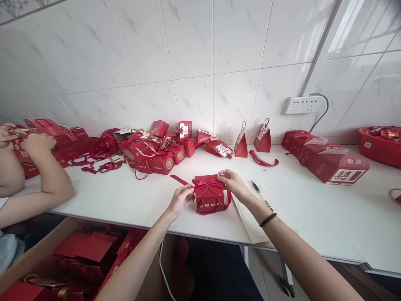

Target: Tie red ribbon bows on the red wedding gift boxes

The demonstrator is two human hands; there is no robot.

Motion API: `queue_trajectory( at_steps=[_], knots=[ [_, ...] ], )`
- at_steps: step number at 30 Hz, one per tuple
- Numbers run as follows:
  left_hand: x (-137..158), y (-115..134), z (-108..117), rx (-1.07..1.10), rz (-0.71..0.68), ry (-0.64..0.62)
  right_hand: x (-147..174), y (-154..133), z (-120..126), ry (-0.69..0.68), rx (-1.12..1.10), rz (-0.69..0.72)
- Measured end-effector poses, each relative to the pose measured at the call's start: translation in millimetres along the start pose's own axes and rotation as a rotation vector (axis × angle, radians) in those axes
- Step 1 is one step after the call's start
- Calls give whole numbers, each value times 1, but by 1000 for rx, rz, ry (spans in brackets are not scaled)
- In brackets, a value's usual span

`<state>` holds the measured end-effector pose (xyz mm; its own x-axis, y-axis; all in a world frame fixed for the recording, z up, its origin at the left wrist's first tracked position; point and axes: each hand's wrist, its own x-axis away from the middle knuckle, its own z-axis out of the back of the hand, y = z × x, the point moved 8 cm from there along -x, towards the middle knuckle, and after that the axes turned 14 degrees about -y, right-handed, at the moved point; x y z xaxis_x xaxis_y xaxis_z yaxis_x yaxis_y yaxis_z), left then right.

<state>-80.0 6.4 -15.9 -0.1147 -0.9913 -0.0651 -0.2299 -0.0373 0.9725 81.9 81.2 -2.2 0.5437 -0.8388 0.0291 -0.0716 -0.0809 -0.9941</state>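
A small red gift box with gold lettering and a twisted cord handle stands upright on the white table in front of me. A red satin ribbon is tied in a bow over its top. My left hand is closed, thumb and fingers pinching the ribbon at the left side of the bow. At the upper right of the box, my right hand is closed on the ribbon's other side; its fingertips are partly hidden. One ribbon tail sticks out behind my left hand, and another hangs at the box's right side.
Red boxes are piled near the wall beside tangled ribbons. A notepad with pens lies right of my box. Larger boxes and a red basin stand farther right. Another person's arms are at left.
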Motion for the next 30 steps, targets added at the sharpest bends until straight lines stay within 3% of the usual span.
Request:
queue_trajectory(
  at_steps=[4,9,11,13,16,21,25,30],
  knots=[
    [13,0,27,-9,-39,96,10,-4,33,173,-45,72],
    [57,32,102,4,-115,327,45,-14,105,459,-71,175],
    [69,51,117,1,-101,349,54,-24,114,462,-34,192],
    [71,74,117,16,-113,345,56,-42,107,423,5,222],
    [54,115,91,68,-221,274,50,-82,81,359,20,322],
    [7,168,17,14,-355,63,33,-154,23,219,76,456],
    [-16,185,-32,-100,-391,-60,29,-192,-25,71,189,548],
    [-20,188,-59,-203,-391,-148,31,-207,-58,7,417,610]
  ],
)
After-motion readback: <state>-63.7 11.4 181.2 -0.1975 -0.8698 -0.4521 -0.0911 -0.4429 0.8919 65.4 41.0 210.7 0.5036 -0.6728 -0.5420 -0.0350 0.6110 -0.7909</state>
